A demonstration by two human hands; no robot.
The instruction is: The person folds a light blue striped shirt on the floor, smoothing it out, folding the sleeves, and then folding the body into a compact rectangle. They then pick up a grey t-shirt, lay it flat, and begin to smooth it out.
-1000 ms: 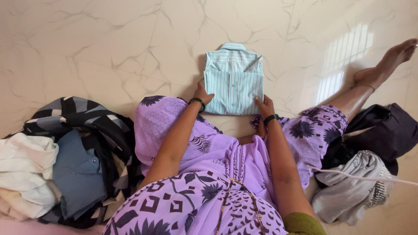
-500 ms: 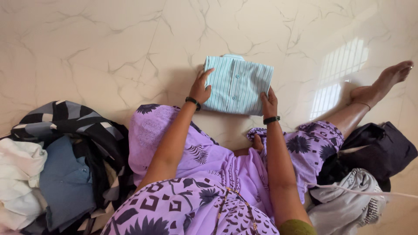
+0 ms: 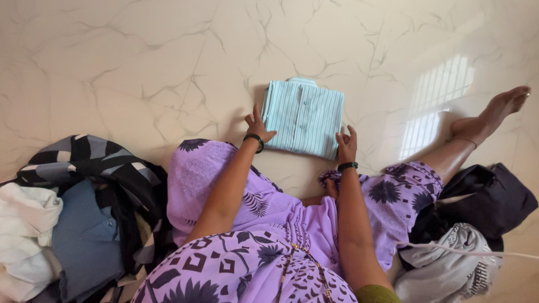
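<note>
Folded light-blue striped shirt [image 3: 304,118] lies flat on the pale marble floor [image 3: 140,67], just above the middle of the frame, collar toward the top; left hand [image 3: 259,126] rests on its lower left corner, fingers spread; right hand [image 3: 346,145] presses its lower right corner, fingers loosely open; neither hand is closed around the cloth; a heap of clothes [image 3: 67,219] sits at lower left; dark and grey garments [image 3: 466,230] lie at lower right.
</note>
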